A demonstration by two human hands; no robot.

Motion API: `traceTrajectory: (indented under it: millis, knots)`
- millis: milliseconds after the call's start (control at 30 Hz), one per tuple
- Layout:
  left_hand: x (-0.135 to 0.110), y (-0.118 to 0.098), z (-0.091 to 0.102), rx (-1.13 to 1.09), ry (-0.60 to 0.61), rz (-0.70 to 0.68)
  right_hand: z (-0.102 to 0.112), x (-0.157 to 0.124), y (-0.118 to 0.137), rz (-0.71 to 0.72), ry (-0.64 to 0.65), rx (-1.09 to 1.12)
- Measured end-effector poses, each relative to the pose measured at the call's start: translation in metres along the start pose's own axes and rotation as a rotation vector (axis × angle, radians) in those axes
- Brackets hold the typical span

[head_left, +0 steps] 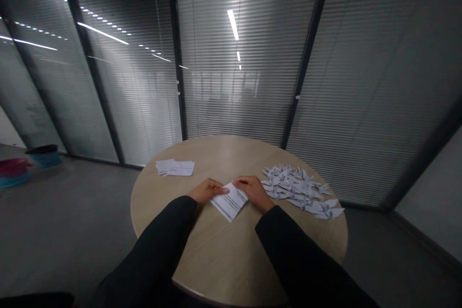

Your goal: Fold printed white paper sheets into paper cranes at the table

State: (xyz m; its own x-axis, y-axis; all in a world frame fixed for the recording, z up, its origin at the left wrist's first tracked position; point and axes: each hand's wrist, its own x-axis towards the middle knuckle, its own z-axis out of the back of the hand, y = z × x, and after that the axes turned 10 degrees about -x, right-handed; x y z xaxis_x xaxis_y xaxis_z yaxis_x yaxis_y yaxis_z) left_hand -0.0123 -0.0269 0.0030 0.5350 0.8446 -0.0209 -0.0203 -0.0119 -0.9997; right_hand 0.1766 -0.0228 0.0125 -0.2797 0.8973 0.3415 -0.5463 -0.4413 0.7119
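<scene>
A printed white paper sheet (230, 203), folded to a point at the near end, lies on the round wooden table (231, 245) between my hands. My left hand (207, 191) grips its left corner with the fingertips. My right hand (254, 193) holds its far right corner, with the fingers resting on top. To the right of my right hand, a pile of several white origami cranes (296, 187) spreads across the table. A small stack of loose printed paper slips (175, 167) lies at the far left.
The round table's edge curves around all these items, with bare wood in front of the folded sheet. Behind it stands a glass partition with blinds (231, 82). A blue bin (45, 156) and a pink and teal object (12, 173) sit on the grey floor at the left.
</scene>
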Motion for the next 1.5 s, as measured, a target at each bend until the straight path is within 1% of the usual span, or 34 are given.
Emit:
traceTrajectory:
  millis: [167, 233, 300, 367, 433, 500, 633, 767, 900, 1033, 1200, 1333, 1400, 1500]
  knots:
    - [0.000, -0.001, -0.001, -0.024, -0.003, -0.005, -0.005, 0.001, -0.003, -0.030, 0.009, 0.040]
    - [0.001, -0.001, 0.001, -0.033, -0.026, -0.008, -0.005, 0.002, -0.005, -0.028, 0.006, 0.061]
    - [0.002, 0.000, 0.004, -0.060, -0.089, -0.035, -0.004, 0.003, -0.006, 0.000, -0.051, 0.101]
    - [0.004, 0.001, 0.008, -0.118, -0.180, -0.081, -0.001, 0.003, -0.006, 0.050, -0.126, 0.163]
    - [0.005, 0.002, 0.012, -0.201, -0.243, -0.124, 0.002, 0.002, -0.006, 0.116, -0.149, 0.212]
    - [0.006, 0.002, 0.014, -0.267, -0.275, -0.142, 0.003, 0.000, -0.005, 0.196, -0.118, 0.202]
    - [0.003, -0.002, 0.013, -0.319, -0.300, -0.143, 0.002, -0.001, -0.004, 0.317, -0.042, 0.076]
    - [0.002, -0.005, 0.010, -0.340, -0.321, -0.141, 0.000, -0.002, -0.001, 0.348, 0.046, 0.044]
    - [0.003, -0.003, 0.009, -0.376, -0.278, -0.099, -0.001, -0.003, 0.002, 0.378, 0.092, 0.088]
    - [0.003, -0.003, 0.008, -0.372, -0.282, -0.095, -0.001, -0.004, 0.005, 0.331, 0.074, 0.123]
    - [0.003, -0.004, 0.006, -0.334, -0.317, -0.106, -0.004, -0.001, 0.005, 0.196, 0.004, 0.168]
    - [0.003, -0.003, 0.003, -0.298, -0.268, -0.085, -0.009, 0.001, -0.003, 0.037, -0.022, 0.269]
    - [0.003, -0.003, 0.002, -0.292, -0.244, -0.078, -0.012, 0.002, -0.006, -0.003, -0.049, 0.283]
    - [0.003, -0.002, -0.001, -0.307, -0.207, -0.079, -0.013, 0.003, -0.007, -0.039, -0.111, 0.246]
